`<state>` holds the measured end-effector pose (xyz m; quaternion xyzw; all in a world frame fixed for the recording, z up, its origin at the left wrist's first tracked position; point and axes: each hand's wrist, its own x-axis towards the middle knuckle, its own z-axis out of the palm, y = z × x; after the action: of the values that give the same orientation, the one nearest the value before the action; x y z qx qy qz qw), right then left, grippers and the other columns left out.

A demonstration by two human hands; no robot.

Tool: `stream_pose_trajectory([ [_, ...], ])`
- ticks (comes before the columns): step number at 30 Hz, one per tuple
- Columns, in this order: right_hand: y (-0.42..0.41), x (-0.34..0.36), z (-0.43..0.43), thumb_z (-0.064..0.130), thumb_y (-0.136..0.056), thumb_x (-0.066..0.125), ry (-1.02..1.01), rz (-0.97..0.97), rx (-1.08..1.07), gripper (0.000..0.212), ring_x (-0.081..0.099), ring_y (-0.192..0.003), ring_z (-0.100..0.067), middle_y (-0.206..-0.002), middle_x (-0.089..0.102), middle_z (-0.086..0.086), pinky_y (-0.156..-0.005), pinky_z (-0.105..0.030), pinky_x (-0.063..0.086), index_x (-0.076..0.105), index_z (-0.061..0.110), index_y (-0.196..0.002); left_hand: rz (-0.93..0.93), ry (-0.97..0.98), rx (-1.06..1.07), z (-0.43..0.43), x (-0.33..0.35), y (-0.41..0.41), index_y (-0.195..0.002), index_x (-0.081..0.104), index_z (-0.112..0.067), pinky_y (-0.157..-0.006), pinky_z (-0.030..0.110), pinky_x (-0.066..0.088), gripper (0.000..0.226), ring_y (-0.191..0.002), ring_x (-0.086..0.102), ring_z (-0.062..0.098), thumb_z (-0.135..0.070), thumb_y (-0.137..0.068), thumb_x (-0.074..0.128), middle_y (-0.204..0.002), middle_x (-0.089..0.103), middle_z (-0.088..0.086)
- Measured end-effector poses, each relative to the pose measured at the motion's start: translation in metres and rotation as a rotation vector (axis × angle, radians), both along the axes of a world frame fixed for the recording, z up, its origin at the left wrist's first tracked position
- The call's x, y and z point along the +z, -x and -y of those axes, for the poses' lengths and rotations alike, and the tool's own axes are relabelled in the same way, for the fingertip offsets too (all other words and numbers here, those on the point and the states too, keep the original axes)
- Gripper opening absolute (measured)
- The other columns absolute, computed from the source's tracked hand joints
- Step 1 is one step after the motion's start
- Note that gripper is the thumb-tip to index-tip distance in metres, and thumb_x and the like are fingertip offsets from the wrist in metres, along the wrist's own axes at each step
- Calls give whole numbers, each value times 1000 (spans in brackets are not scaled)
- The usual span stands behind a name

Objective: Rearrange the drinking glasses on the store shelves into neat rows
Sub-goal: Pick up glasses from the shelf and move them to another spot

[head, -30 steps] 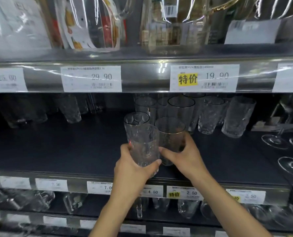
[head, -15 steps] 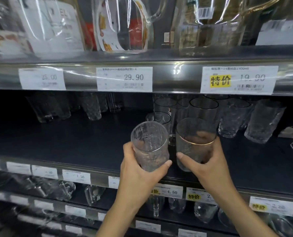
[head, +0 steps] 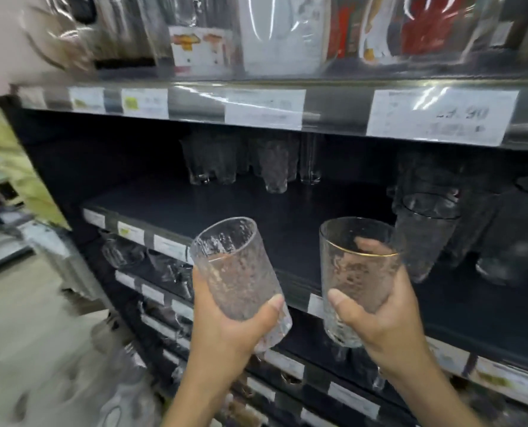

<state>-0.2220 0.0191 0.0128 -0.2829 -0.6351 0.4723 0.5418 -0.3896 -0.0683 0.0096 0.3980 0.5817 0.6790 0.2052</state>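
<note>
Gripping tilted textured glass [head: 235, 272] in left hand [head: 225, 331], gold-rimmed glass [head: 356, 282] in right hand [head: 383, 325], lower centre, in front of shelf [head: 225, 211]. Probably light, stiff, slick, breakable; best held round mid-body, not rim.

The 2 bare forearms come up from the lower edge, side by side but not touching. The left hand [head: 230, 331] grips a textured glass [head: 231, 263], thumb across its front. The right hand [head: 383, 322] grips a gold-rimmed glass [head: 356, 272], thumb in front, fingers behind.
</note>
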Motion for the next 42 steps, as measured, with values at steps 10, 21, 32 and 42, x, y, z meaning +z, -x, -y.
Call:
stream_pose_trajectory([
  [10,146,1,31,30,-54,80,71,42,104,71,70,-92,-6,-102,71,15,-71,-12,53,50,28,-118,45,36,109,36,0,145,-114,46,-48,-75,8,47,77,-96,59,-14,-44,-52,92,-98,61,-36],
  [21,288,-1,40,38,-50,77,106,27,9,76,69,-91,-6,-101,71,14,-72,-13,53,50,29,-120,-22,66,-92,28,4,306,-112,46,-52,-68,6,51,70,-96,65,-6,-31,-57,83,-103,65,-26],
  [32,324,4,-16,21,-65,87,76,158,-230,55,70,-88,-6,-97,71,14,-69,-14,53,55,26,-109,-33,25,-164,-43,8,360,-113,44,-44,-68,3,48,68,-93,63,-9,-26,-66,88,-99,64,-20],
  [42,345,3,-79,19,-73,83,64,200,-384,51,67,-88,4,-96,70,15,-67,-8,50,55,27,-115,-125,44,-217,-109,10,391,-123,41,-29,-66,-1,43,66,-87,57,-20,-19,-72,81,-104,57,-17],
])
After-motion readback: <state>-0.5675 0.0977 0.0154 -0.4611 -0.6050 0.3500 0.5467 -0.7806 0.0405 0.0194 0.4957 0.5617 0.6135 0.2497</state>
